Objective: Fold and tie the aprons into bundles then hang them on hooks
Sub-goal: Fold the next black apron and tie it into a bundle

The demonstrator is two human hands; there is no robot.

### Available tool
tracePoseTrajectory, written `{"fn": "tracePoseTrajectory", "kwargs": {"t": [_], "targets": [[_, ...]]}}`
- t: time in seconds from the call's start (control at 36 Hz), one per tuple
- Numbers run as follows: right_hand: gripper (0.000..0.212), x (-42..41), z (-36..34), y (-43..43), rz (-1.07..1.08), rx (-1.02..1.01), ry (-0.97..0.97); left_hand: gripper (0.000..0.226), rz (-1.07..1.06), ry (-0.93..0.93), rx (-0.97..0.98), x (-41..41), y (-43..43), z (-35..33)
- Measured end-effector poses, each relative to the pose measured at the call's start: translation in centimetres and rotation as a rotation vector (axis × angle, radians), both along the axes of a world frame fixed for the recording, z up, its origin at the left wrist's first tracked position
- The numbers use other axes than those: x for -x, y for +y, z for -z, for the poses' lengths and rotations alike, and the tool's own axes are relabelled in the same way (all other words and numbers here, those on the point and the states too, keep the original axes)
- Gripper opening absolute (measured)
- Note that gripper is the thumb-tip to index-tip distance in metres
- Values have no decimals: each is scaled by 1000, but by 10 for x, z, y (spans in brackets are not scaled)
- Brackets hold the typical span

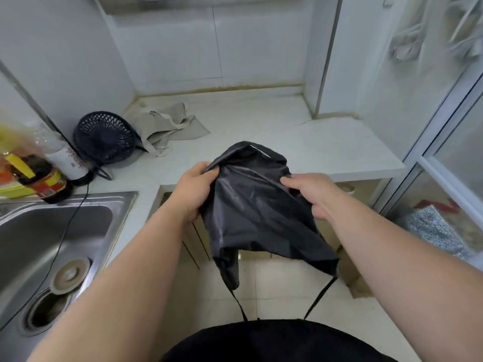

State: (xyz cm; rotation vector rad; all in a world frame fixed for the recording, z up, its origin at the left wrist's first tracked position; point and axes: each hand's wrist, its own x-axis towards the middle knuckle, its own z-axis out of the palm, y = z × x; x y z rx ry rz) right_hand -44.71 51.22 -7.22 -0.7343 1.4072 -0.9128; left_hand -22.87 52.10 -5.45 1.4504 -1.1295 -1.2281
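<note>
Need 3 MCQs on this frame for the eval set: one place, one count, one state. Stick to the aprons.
1. Where does the beige apron lie?
A. In the sink
B. On the counter beside the black fan
C. On the floor

2. How many straps hang below the black apron?
A. One
B. Two
C. Four

3. What state is the black apron in?
A. Spread flat on the counter
B. Hung on a hook
C. Held up, bunched, in the grip of the left hand and right hand

Answers:
1 B: it lies crumpled on the counter next to the black fan.
2 B: two thin black straps trail down towards the person's body.
3 C: the fingers of both hands curl into the fabric in front of the counter edge.
</note>
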Motion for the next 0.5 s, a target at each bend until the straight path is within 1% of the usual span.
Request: {"fn": "tracePoseTrajectory", "kwargs": {"t": [0.03, 0.08, 0.11, 0.17, 0.22, 0.28, 0.33, 0.36, 0.39, 0.42, 0.44, 0.5], "targets": [[25, -2, -6, -4, 12, 62, 79, 16, -40, -77, -9, -8, 0, 3], [45, -4, -16, -10, 21, 205, 280, 19, -147, -183, 12, -21, 0, 6], [51, -5, -23, -11, 3, 286, 382, 19, -187, -216, 32, -26, 0, 7], [52, -11, -38, -11, -45, 467, 527, 15, -206, -229, 81, -34, 0, 3], [54, -16, -50, -12, -55, 600, 557, 13, -195, -184, 132, -38, 0, -3], [54, -20, -61, -13, 10, 664, 513, 14, -228, -144, 232, -42, -2, -9], [54, -19, -67, -17, 112, 651, 363, 14, -334, -119, 361, -45, -6, -15], [56, -17, -67, -18, 153, 604, 263, 17, -386, -122, 401, -46, -8, -17], [58, -16, -66, -19, 167, 530, 208, 19, -412, -123, 406, -49, -11, -17], [56, -15, -64, -20, 138, 444, 222, 18, -396, -138, 378, -52, -13, -15], [46, -13, -59, -21, 81, 352, 284, 16, -343, -152, 322, -55, -15, -10], [14, -12, -49, -19, -32, 227, 467, 11, -156, -204, 195, -60, -17, 1]]}}
